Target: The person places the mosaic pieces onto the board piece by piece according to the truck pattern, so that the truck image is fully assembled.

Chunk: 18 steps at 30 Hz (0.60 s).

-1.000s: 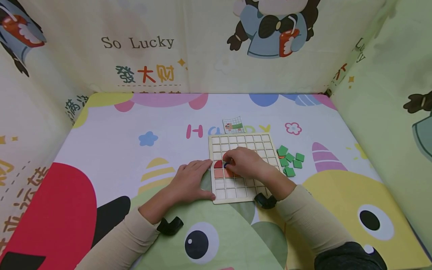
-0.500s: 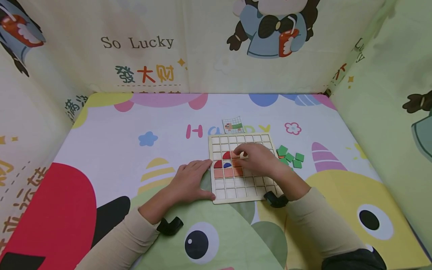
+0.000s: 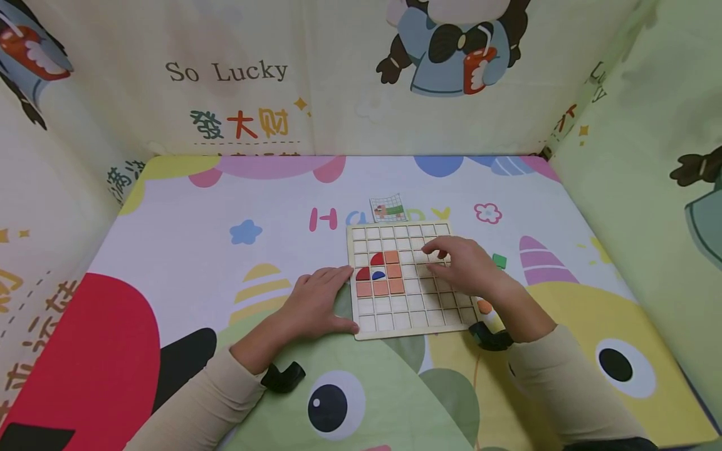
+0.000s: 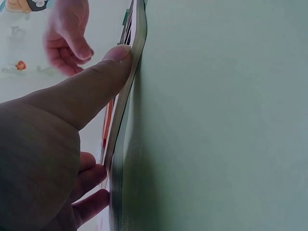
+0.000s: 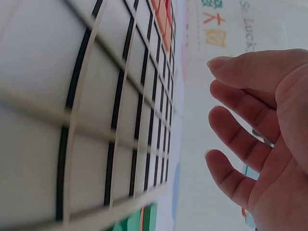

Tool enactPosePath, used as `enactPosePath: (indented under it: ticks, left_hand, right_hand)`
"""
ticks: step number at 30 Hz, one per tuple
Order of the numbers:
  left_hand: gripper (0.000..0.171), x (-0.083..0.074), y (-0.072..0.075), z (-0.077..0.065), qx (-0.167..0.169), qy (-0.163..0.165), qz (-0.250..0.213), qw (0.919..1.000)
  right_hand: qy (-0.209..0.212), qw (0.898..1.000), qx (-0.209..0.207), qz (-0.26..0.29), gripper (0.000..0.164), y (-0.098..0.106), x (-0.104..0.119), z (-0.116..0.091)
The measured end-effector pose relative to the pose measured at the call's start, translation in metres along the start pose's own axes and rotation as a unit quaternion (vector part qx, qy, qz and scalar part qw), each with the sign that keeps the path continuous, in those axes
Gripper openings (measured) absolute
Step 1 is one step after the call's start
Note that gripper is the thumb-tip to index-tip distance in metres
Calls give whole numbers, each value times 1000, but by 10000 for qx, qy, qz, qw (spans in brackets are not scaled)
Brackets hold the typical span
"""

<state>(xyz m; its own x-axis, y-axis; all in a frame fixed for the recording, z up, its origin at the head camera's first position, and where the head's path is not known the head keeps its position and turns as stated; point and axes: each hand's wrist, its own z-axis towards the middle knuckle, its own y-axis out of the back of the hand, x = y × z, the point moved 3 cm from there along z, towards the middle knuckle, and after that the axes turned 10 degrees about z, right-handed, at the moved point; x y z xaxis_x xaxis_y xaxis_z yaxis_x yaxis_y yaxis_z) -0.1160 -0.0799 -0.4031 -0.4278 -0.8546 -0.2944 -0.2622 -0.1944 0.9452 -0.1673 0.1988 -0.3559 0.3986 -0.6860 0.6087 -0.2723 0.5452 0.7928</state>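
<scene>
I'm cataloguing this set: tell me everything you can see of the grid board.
The grid board is pale and looks wooden, roughly square, with a plain rim and thin raised strips forming square cells. It lies flat on the patterned tabletop. Toward its left side, cells hold two red pieces, one blue piece and five orange squares; other visible cells look whitish. The left hand touches its left edge. The right hand hovers above its right side, hiding some cells.

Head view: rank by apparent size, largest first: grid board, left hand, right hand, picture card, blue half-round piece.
1. Grid board
2. Left hand and right hand: look alike, so not ranked against each other
3. Picture card
4. Blue half-round piece
</scene>
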Motion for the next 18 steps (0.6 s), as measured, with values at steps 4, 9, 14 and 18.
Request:
enactPosePath:
  ticks: [4,9,14,18]
  left_hand:
    - [107,0,0,0,3,-3,-2,10000]
    - [107,1,0,-1,-9,-26,18,10000]
    - [107,1,0,0,-3,-58,23,10000]
    - [107,1,0,0,-12,-68,30,10000]
  right_hand:
    - [-167,9998,-113,75,26,7,-10,-9]
    - [-472,9987,-166,101,27,14,-20,-17]
    - [-616,9978,-236,89,27,19,-27,-26]
    - [-749,9968,-259,80,29,22,-34,-31]
